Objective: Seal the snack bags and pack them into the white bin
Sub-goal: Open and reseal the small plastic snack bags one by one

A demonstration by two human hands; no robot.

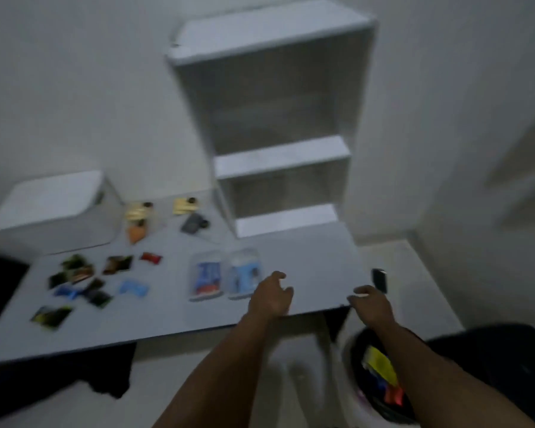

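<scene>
Two bare hands reach over the table's near edge [167, 335]: the left hand [271, 296] and right hand [372, 305] both have loosely spread fingers, holding nothing. Just left of them lie two clear, glossy snack bags [226, 278] with blue contents; whether they are sealed is lost to blur. Small foil packets [84, 282] scatter further left. Beyond, the boxy white bin [53, 208] sits lidded beside a matte white shelf unit [278, 118].

The scene is dimly and evenly lit, with a grey cast and no glare. Heavy motion blur is spread across the whole frame. Straight lines are bent by wide-angle distortion toward the edges. Deep shadow is seen at lower left.
</scene>
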